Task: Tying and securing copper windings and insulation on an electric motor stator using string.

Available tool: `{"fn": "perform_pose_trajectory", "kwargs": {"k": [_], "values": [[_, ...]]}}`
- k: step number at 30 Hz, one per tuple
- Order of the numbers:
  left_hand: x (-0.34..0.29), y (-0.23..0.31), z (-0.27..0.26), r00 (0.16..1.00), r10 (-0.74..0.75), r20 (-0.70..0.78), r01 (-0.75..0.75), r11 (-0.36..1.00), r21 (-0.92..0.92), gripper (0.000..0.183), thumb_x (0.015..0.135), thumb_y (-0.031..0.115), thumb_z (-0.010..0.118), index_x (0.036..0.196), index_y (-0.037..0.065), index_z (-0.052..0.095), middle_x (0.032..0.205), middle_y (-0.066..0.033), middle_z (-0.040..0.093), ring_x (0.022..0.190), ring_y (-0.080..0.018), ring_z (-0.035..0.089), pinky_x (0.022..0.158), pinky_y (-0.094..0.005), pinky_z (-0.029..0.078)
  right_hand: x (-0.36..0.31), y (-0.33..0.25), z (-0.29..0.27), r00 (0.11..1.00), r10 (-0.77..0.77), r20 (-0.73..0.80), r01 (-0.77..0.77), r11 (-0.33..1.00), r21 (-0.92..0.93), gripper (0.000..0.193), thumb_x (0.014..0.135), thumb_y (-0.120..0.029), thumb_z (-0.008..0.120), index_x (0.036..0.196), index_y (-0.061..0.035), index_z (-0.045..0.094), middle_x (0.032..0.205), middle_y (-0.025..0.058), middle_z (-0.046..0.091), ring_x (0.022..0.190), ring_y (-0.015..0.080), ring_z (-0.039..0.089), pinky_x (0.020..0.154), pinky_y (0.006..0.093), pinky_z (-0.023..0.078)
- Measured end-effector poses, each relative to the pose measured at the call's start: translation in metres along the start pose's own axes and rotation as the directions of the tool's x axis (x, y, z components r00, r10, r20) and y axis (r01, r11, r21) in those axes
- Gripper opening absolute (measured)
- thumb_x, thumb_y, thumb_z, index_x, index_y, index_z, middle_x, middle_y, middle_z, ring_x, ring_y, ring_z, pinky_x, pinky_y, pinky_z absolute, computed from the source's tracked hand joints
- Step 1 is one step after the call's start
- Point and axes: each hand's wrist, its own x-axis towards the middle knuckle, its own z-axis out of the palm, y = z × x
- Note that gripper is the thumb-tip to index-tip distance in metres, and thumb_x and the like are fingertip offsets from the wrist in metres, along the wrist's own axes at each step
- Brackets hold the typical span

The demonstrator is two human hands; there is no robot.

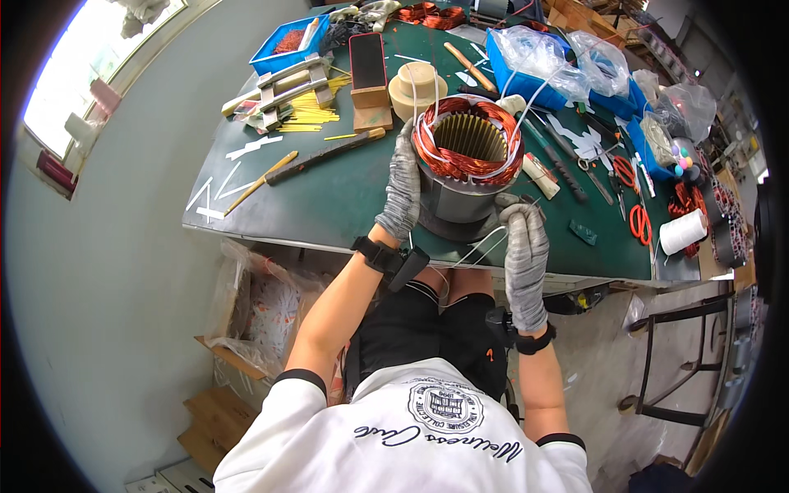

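A motor stator (462,201) stands upright near the front edge of the green table, its grey metal body topped by a ring of copper windings (436,152) laced with white cord. Yellowish slot liners show inside the bore. My left hand (403,193), in a grey glove, grips the stator's left side with long, nearly straight fingers; its thumb is hidden. At the lower right of the stator, my gloved right hand (526,251) is closed, fingers pressed together around a white cord (491,238). The cord loops below the table edge. White leads rise above the windings.
Behind the stator are a cream round block (417,86) and a phone (367,62) on a wooden stand. A wooden stick (320,156) lies left. Red-handled scissors (639,223), a white thread spool (682,233) and blue bins (526,70) are right. A stool (678,370) stands below.
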Motion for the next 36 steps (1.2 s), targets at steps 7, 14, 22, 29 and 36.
{"fn": "perform_pose_trajectory", "kwargs": {"k": [7,14,22,29,36], "values": [[-0.018,0.001,-0.003,0.939,0.336,-0.069,-0.296,0.895,0.333,0.033,0.093,0.012,0.045,0.125,0.004,0.047,0.112,-0.0059,0.050,0.101,-0.0156,0.048,0.092,-0.0283,0.038,0.020,0.033,-0.024,0.926,0.374,0.047,-0.371,0.882,0.291,0.021,0.092,-0.014,0.039,0.089,-0.0016,0.056,0.080,0.0050,0.057,0.069,0.0122,0.049,0.066,0.0271,0.042],[-0.036,0.029,0.003,0.722,0.634,0.278,-0.600,0.373,0.708,0.015,0.083,0.008,0.058,0.097,0.005,0.063,0.089,-0.0092,0.054,0.084,-0.0231,0.049,0.079,-0.0333,0.039,0.008,0.011,-0.010,0.988,-0.064,0.138,0.068,0.997,-0.028,0.035,0.081,0.004,0.053,0.116,-0.0003,0.048,0.095,0.0106,0.051,0.083,0.0217,0.052,0.082,0.0341,0.044],[-0.043,0.064,0.039,0.386,0.332,0.861,-0.850,-0.234,0.472,0.025,0.069,0.009,0.063,0.093,0.010,0.062,0.093,-0.0086,0.057,0.086,-0.0295,0.055,0.074,-0.0392,0.045,0.009,-0.008,-0.003,0.974,0.225,0.013,-0.209,0.881,0.425,0.018,0.086,-0.013,0.056,0.101,-0.0043,0.060,0.085,0.0009,0.053,0.077,0.0086,0.049,0.072,0.0231,0.043],[-0.010,0.088,0.041,0.448,0.122,0.886,-0.887,-0.061,0.457,0.019,0.081,0.009,0.056,0.098,0.002,0.061,0.097,-0.0147,0.059,0.094,-0.0330,0.054,0.085,-0.0400,0.043,0.045,0.016,-0.018,0.872,0.471,0.132,-0.438,0.630,0.641,0.018,0.090,-0.019,0.052,0.097,-0.0052,0.061,0.072,-0.0076,0.050,0.056,-0.0025,0.035,0.049,0.0131,0.030],[-0.003,0.085,0.045,0.607,-0.085,0.790,-0.789,0.047,0.612,0.026,0.074,0.028,0.068,0.083,0.004,0.068,0.072,-0.0147,0.059,0.074,-0.0308,0.055,0.070,-0.0413,0.043,0.050,0.025,-0.020,0.932,0.360,0.038,-0.318,0.766,0.559,0.018,0.088,-0.014,0.055,0.101,-0.0028,0.059,0.078,-0.0037,0.050,0.064,0.0032,0.039,0.056,0.0163,0.034]]}}
